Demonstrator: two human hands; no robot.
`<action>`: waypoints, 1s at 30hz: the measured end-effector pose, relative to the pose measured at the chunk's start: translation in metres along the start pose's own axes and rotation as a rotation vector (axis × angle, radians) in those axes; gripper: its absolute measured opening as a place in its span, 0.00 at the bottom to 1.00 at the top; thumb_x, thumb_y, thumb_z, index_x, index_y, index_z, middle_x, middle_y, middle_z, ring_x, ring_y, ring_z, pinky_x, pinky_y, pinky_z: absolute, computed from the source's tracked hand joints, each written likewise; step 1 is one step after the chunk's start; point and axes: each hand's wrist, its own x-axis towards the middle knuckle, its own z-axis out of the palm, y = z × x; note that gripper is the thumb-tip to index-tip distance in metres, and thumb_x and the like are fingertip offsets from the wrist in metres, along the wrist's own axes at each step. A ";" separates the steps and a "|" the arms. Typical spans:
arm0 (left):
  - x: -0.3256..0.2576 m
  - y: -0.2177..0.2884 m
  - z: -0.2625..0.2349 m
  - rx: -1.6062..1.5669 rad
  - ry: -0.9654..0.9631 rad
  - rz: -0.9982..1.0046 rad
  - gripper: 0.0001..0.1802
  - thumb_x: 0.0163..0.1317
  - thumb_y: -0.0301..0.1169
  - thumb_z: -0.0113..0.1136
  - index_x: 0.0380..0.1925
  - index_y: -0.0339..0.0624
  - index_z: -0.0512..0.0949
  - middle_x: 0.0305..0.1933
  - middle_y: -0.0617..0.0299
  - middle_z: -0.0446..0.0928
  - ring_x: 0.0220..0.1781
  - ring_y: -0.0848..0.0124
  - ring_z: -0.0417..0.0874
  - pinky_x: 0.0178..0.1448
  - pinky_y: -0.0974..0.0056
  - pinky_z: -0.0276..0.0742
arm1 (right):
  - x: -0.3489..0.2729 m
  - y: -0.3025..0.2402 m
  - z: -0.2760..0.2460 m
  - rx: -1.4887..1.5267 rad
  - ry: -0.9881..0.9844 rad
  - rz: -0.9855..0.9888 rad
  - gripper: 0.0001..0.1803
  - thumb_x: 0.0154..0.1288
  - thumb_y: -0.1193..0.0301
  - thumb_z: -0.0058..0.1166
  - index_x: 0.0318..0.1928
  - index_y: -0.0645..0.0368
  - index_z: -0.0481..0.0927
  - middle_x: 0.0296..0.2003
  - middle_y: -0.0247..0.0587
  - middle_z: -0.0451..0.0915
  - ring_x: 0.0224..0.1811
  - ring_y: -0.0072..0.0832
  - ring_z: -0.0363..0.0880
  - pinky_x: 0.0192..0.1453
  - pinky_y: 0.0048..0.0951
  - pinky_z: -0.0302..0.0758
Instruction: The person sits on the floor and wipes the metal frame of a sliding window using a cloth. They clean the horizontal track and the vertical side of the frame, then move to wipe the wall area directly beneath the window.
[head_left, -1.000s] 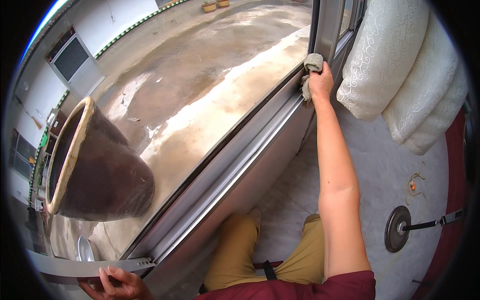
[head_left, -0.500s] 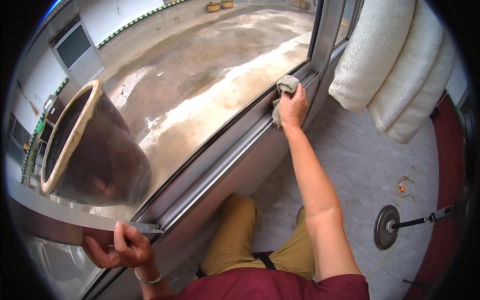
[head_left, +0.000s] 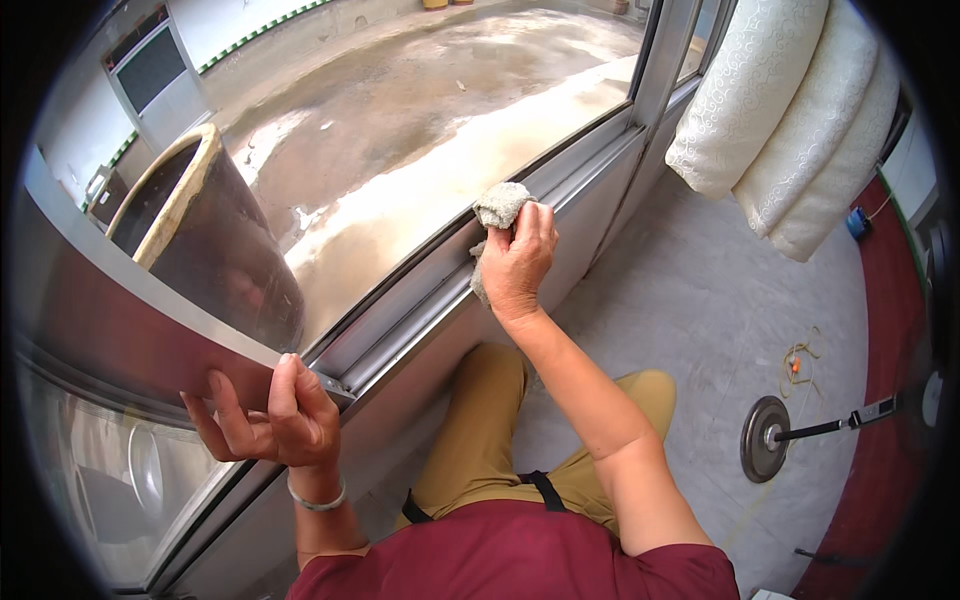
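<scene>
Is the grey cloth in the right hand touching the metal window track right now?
Touching. The head view shows the right hand pressing the crumpled grey cloth onto the metal window track, no gap visible.

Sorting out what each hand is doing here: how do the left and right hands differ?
The right hand is stretched forward, pressing a grey cloth on the window track; the left hand is drawn in close, gripping the sash frame edge with bare fingers. The left wrist wears a bangle; the right wrist is bare. Both hands rest on the window's metal.
</scene>
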 end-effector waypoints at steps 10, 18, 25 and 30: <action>0.001 -0.006 -0.009 -0.122 -0.013 -0.023 0.05 0.70 0.33 0.58 0.39 0.48 0.81 0.63 0.53 0.68 0.71 0.44 0.59 0.72 0.47 0.66 | -0.075 -0.088 -0.024 0.143 -0.121 -0.288 0.13 0.53 0.75 0.61 0.41 0.59 0.77 0.43 0.44 0.75 0.47 0.43 0.73 0.57 0.46 0.66; 0.003 0.007 0.000 -0.020 -0.030 -0.043 0.05 0.63 0.34 0.65 0.39 0.52 0.84 0.63 0.52 0.63 0.72 0.40 0.54 0.69 0.44 0.66 | -0.112 -0.134 -0.040 0.299 -0.211 -0.477 0.13 0.55 0.73 0.55 0.42 0.62 0.80 0.42 0.42 0.76 0.44 0.41 0.75 0.60 0.46 0.70; 0.000 -0.002 -0.006 0.002 -0.043 -0.038 0.06 0.59 0.28 0.64 0.36 0.53 0.83 0.64 0.50 0.61 0.72 0.38 0.53 0.68 0.41 0.67 | -0.115 -0.134 -0.047 0.361 -0.335 -0.473 0.09 0.53 0.73 0.55 0.37 0.59 0.77 0.39 0.42 0.75 0.45 0.41 0.76 0.61 0.45 0.70; -0.002 -0.005 -0.007 0.010 -0.052 -0.011 0.09 0.58 0.26 0.64 0.37 0.53 0.82 0.65 0.51 0.60 0.73 0.37 0.51 0.68 0.41 0.68 | -0.108 -0.121 -0.040 0.241 -0.329 -0.676 0.10 0.57 0.71 0.54 0.41 0.56 0.77 0.40 0.39 0.75 0.42 0.36 0.75 0.58 0.45 0.71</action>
